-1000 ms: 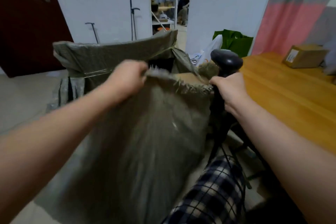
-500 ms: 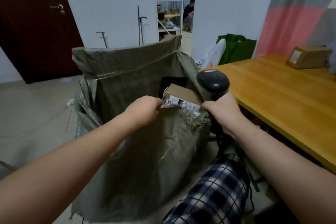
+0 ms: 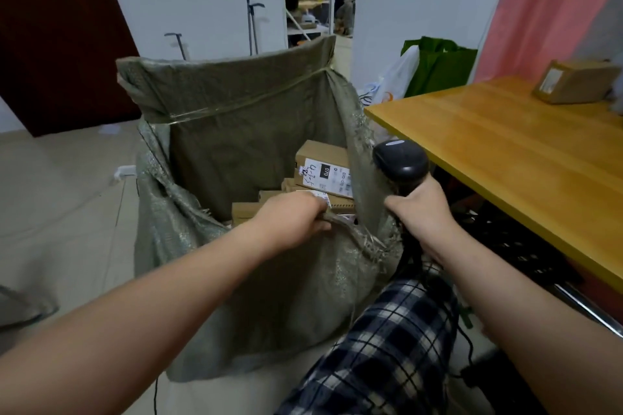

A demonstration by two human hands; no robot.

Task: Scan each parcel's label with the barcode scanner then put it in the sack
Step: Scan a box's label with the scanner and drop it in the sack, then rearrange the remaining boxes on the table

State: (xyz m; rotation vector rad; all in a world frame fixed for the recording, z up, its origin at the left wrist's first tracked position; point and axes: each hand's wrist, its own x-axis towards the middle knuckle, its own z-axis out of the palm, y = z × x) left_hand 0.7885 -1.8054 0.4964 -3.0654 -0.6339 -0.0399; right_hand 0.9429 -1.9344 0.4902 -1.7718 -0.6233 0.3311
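Nearest, lower right of centre, is a leg in dark checked trousers (image 3: pixel 387 354). Both forearms reach forward past it.

The left hand (image 3: pixel 293 217) has its fingers clenched on the near rim of the sack (image 3: pixel 236 131), bunching the cloth. The right hand (image 3: pixel 423 212) has its fingers wrapped round the handle of the black scanner (image 3: pixel 399 162), which is held with its head uppermost. The sack's right rim lies against this hand. Whether the fingers also pinch the cloth cannot be told.

The sack is grey-green woven cloth and stands on the floor with its mouth open, just left of the bench (image 3: pixel 505 152). Its far wall stands upright with a strip of clear tape across it. Inside lie several cardboard parcels (image 3: pixel 322 167), stacked toward the right side. The topmost shows a white printed label.

On the wooden bench, a further parcel (image 3: pixel 573 82) sits at the far right, well apart from the sack, with a label on its left face.

Beyond the bench corner, a white plastic bag (image 3: pixel 394 81) and a green bag (image 3: pixel 438 67) rest against the wall. At far left is a dark red door (image 3: pixel 50 44). Through the far opening a person (image 3: pixel 345 0) sits beside shelving.
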